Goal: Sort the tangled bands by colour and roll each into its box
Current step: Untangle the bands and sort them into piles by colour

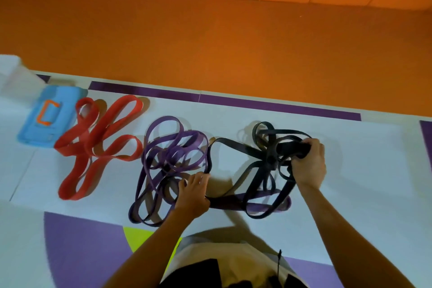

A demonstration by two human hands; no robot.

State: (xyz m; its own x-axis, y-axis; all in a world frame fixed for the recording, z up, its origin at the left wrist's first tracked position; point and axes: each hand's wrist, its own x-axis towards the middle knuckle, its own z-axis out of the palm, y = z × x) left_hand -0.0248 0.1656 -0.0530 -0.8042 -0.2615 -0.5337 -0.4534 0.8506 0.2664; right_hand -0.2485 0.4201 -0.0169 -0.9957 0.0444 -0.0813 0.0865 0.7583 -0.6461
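On the mat (362, 170), one box (49, 117), one red pile (86, 142) and one purple pile (173, 147) are lying; left hand (192, 196) and right hand (308, 163) are gripping the black pile (271, 161).

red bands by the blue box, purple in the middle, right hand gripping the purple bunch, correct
Not quite. In the head view the right hand grips the black bands, not purple. The red bands do sit by the blue box, purple bands in the middle.
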